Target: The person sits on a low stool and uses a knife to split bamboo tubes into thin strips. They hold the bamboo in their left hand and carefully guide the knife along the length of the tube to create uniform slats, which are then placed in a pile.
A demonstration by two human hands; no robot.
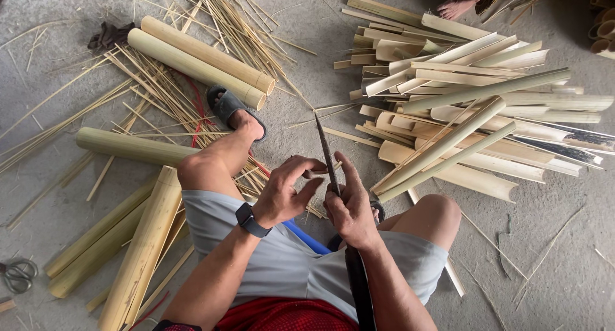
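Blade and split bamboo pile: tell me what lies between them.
Head view: mostly bare concrete floor between the blade and the pile, crossed by a few thin slivers.

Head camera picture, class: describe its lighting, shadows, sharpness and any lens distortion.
Head view: soft, even daylight with no glare; faint shadows lie under the split bamboo pile. The knife blade in the right hand and the left hand look sharp. Wide-lens distortion bends the bamboo tubes near the left edge, and the corners are slightly softer.
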